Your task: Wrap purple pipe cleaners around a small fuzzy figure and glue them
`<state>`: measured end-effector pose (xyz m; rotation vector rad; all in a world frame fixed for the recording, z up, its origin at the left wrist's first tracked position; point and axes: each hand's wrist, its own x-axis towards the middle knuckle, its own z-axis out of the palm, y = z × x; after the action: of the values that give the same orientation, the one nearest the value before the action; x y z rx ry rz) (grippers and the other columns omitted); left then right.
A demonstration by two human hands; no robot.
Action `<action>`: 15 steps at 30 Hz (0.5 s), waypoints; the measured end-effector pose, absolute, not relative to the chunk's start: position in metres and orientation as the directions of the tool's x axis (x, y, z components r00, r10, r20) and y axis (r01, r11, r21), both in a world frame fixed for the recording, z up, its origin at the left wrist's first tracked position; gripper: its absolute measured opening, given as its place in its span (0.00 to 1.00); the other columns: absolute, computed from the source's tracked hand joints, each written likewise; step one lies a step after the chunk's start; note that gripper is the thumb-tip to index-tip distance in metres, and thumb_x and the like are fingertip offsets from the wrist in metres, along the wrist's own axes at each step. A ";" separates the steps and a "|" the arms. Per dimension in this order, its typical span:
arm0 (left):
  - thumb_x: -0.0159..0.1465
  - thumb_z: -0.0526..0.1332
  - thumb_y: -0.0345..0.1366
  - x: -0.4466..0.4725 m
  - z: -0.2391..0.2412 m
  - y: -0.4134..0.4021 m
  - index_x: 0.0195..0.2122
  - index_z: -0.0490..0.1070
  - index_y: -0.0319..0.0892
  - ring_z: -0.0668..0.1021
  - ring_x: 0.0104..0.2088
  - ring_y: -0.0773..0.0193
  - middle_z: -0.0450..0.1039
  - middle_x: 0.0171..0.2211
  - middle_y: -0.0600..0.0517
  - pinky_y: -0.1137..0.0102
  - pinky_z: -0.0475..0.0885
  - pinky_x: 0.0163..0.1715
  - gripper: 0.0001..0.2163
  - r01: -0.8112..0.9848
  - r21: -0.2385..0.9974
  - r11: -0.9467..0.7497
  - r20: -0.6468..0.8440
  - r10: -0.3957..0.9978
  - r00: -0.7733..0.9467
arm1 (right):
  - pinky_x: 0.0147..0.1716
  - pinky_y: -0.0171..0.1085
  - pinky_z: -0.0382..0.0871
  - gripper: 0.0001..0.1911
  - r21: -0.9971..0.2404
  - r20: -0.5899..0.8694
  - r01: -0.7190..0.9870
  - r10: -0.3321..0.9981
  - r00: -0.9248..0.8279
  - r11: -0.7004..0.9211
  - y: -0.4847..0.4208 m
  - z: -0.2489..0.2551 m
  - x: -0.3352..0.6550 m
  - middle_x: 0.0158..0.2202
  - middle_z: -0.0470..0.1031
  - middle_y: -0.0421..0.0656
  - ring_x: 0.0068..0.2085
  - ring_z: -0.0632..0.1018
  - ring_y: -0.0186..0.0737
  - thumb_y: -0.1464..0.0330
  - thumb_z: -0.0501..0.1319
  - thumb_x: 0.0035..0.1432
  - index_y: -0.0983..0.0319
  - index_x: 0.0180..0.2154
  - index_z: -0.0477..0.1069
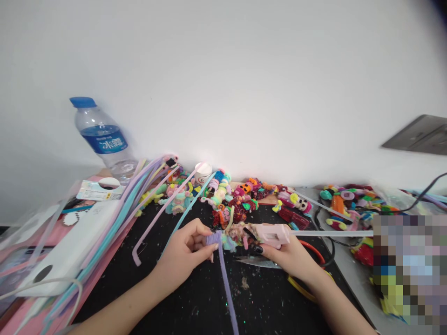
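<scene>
In the middle of the head view, my left hand [190, 246] pinches the wound end of a purple pipe cleaner [225, 274], whose loose tail hangs down toward me. The coil sits at the left end of a decorated piece [240, 232] covered in fuzzy brown, teal and pink bits. My right hand [289, 256] is closed around the pale pink plastic part [272, 234] at its other end, with the thumb in front. Below lies a pair of scissors [258, 263] with red and yellow handles, partly hidden by my right hand and forearm.
Pipe cleaners [115, 223] lie bundled on the left, beside a white bag-like sheet [66, 246]. A tilted water bottle [104, 139] leans by the wall. Several colourful pipe-cleaner figures [233, 209] line the back of the black mat [195, 298]. A dark cable [330, 251] runs at right.
</scene>
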<state>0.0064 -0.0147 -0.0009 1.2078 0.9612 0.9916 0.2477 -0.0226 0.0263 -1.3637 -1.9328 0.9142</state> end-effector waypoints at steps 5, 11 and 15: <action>0.55 0.63 0.30 0.005 -0.003 -0.014 0.28 0.64 0.42 0.74 0.23 0.70 0.67 0.27 0.57 0.72 0.69 0.25 0.07 -0.058 0.996 0.061 -0.040 0.950 0.310 | 0.31 0.38 0.74 0.11 -0.821 0.092 0.514 0.947 -0.307 0.247 -0.022 0.026 0.249 0.32 0.79 0.44 0.32 0.79 0.44 0.64 0.60 0.53 0.63 0.34 0.77; 0.54 0.64 0.30 0.004 -0.003 -0.014 0.28 0.65 0.42 0.74 0.23 0.69 0.67 0.28 0.56 0.71 0.69 0.26 0.06 -0.043 0.998 0.036 -0.020 0.948 0.316 | 0.32 0.38 0.73 0.09 -0.774 0.116 0.578 0.956 -0.270 0.257 -0.019 0.025 0.250 0.30 0.79 0.43 0.32 0.78 0.44 0.66 0.59 0.53 0.63 0.34 0.76; 0.54 0.64 0.30 0.005 -0.001 -0.015 0.28 0.64 0.42 0.73 0.22 0.70 0.66 0.26 0.58 0.72 0.69 0.24 0.07 -0.071 0.996 0.054 -0.029 0.948 0.316 | 0.34 0.37 0.70 0.09 -0.611 0.255 0.738 0.954 -0.158 0.286 -0.016 0.025 0.255 0.34 0.77 0.44 0.35 0.77 0.45 0.67 0.57 0.55 0.62 0.37 0.72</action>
<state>0.0048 -0.0148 -0.0005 1.2557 0.9355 0.9783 0.2546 -0.0158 0.0255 -1.5107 -1.9576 0.4636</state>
